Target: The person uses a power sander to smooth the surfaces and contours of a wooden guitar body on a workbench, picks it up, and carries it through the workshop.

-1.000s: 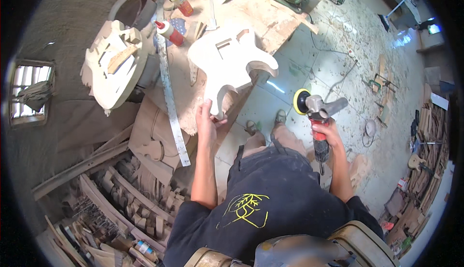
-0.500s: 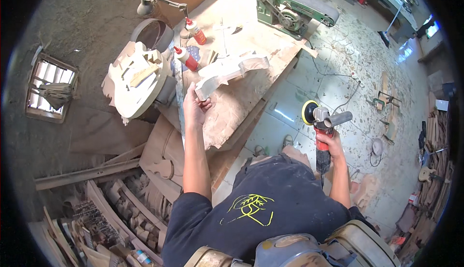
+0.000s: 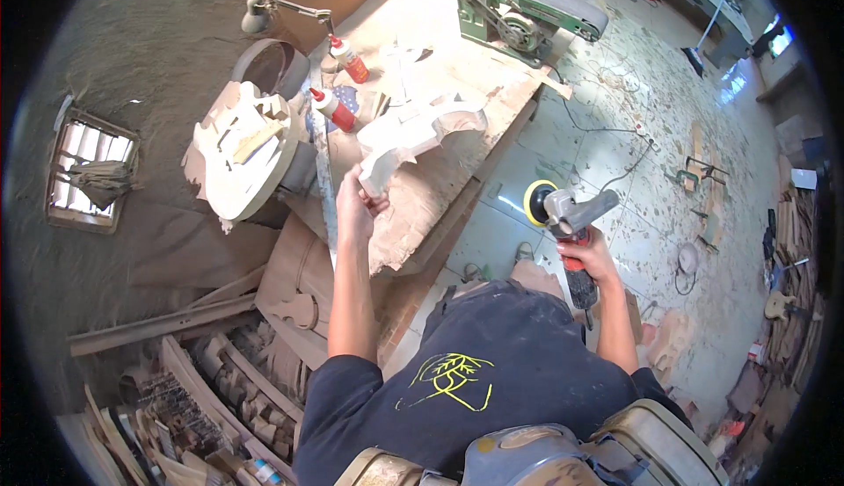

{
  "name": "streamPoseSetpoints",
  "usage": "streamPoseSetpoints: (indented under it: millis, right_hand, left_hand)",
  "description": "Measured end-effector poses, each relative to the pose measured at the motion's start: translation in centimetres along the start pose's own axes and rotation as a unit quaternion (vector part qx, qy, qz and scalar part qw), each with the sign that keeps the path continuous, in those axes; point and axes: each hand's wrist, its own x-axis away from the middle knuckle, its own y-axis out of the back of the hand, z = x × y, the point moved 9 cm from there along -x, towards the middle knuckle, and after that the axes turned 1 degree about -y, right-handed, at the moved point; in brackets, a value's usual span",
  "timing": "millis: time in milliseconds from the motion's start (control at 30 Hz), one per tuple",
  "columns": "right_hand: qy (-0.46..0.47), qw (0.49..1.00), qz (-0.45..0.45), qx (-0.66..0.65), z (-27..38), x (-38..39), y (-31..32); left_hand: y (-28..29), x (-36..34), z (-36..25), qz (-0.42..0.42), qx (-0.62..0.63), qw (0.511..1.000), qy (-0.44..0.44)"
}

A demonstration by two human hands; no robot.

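My left hand (image 3: 359, 208) grips the near end of a pale, curved wooden piece (image 3: 418, 134), shaped like part of a guitar body. Its fingers curl round the edge, and the piece lies over the worktable (image 3: 422, 209). In my right hand (image 3: 598, 257), fingers wrapped round the red and black body, is an angle sander (image 3: 576, 216). The sander's round pad with a yellow rim (image 3: 538, 203) faces left, apart from the wood. It is held over the floor to the right of the table.
Two red-and-white glue bottles (image 3: 332, 110) stand behind the wooden piece. A pale guitar body (image 3: 255, 187) with wood scraps on it sits at the left. At the table's far end is a green belt sander (image 3: 527, 25). Cords and clamps (image 3: 703, 174) lie on the dusty floor.
The angle sander has swung left with my right hand and its pad has tilted. My left hand and the wooden piece have shifted slightly.
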Motion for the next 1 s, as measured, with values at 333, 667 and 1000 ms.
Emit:
streamPoseSetpoints:
  millis: [333,667,1000]
  right_hand:
    - [-0.067,0.980,0.101,0.157,0.4,-2.9,-8.7]
    - [-0.059,0.941,0.150,0.297,-1.6,-10.0,-11.7]
    - [-0.097,0.931,0.188,0.296,-3.4,-8.9,-9.6]
  left_hand:
    - [1.5,5.2,21.8,0.017,-0.026,0.995,0.097]
    - [2.2,5.1,25.7,-0.001,-0.043,0.995,0.095]
    - [2.3,5.1,25.7,-0.015,-0.050,0.994,0.098]
